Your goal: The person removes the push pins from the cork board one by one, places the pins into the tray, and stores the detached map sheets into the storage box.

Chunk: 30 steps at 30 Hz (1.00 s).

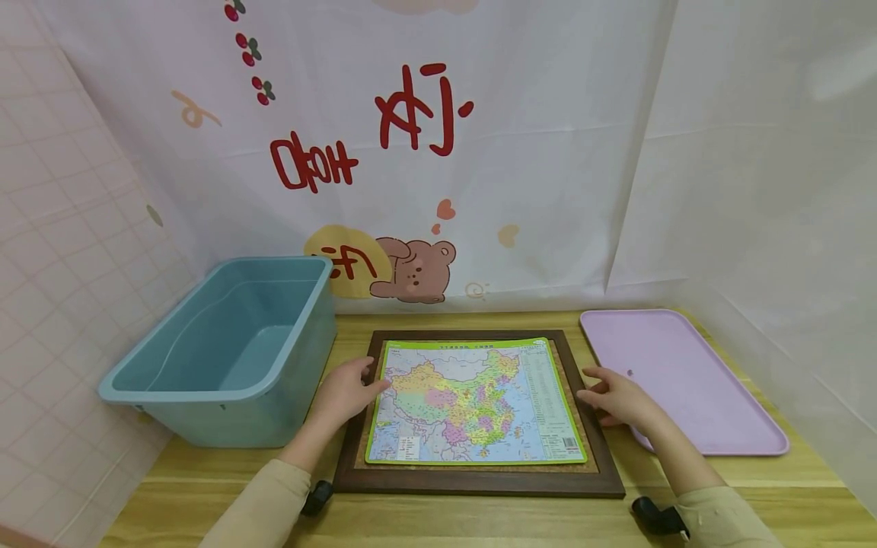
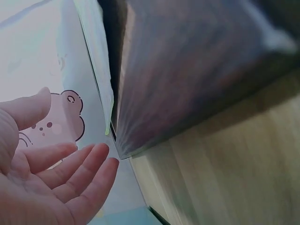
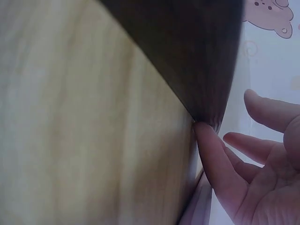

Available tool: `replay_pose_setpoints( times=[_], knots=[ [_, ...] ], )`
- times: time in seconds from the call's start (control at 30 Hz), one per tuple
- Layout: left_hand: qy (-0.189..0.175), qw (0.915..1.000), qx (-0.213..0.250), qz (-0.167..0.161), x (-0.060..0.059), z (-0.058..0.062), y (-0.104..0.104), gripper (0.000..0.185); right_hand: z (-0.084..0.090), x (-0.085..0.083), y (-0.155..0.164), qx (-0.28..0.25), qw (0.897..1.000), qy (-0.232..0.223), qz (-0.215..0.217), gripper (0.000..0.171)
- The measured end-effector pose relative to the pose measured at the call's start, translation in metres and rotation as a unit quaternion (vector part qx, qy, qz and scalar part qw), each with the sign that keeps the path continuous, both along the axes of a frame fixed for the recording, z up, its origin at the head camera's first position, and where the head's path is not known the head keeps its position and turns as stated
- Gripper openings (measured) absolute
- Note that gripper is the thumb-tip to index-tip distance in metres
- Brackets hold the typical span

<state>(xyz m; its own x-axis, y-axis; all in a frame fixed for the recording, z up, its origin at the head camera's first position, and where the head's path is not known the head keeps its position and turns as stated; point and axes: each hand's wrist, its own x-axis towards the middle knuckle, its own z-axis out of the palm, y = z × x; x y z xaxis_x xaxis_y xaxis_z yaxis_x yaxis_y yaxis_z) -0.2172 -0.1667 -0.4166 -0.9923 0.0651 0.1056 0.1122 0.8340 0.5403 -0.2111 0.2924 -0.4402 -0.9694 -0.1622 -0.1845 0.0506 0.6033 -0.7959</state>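
A map of China with a green border point(image 1: 452, 411) lies face up on the cork of a dark brown wooden frame point(image 1: 473, 483). Its upper right corner reaches onto the frame's inner edge. At the frame's left side is my left hand point(image 1: 346, 396), thumb and fingers parted and holding nothing; the left wrist view shows the fingers loosely bent beside the frame point(image 2: 197, 70). My right hand point(image 1: 620, 399) is at the opposite side with its palm turned inward. In the right wrist view, a fingertip point(image 3: 205, 133) is right at the frame's outer edge.
A deep blue plastic tub point(image 1: 294, 388) stands on the left of the wooden table point(image 1: 226, 495). On the right lies a flat lilac tray point(image 1: 692, 388), close beside my right hand. A white printed cloth point(image 1: 548, 167) hangs behind the table.
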Motion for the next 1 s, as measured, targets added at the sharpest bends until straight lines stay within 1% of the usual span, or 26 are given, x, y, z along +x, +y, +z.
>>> replay_pose_setpoints(
  times=[0.1,0.23,0.4,0.57,0.8,1.0],
  knots=[
    [-0.018,0.9996,0.016,0.013,-0.002,0.001,0.000,0.060,0.000,-0.001,0.000,0.003,1.000,-0.006,0.004,0.068],
    [-0.035,0.9987,0.028,0.022,-0.004,0.002,0.000,0.060,0.000,-0.001,0.000,0.006,1.000,-0.013,0.006,0.068],
    [-0.047,0.9982,0.030,0.022,-0.005,0.003,0.000,0.059,0.003,-0.001,-0.001,0.016,1.000,-0.010,0.011,0.067],
    [-0.056,0.9973,0.043,0.020,-0.007,0.003,0.000,0.058,0.002,-0.002,-0.002,0.029,0.999,-0.005,0.014,0.064],
    [-0.076,0.9953,0.053,0.027,-0.009,0.001,0.001,0.060,0.002,-0.004,-0.003,0.046,0.999,0.000,0.021,0.063],
    [-0.088,0.9943,0.056,0.021,-0.011,-0.001,0.002,0.061,0.001,-0.005,-0.003,0.051,0.998,0.001,0.023,0.063]
  ],
)
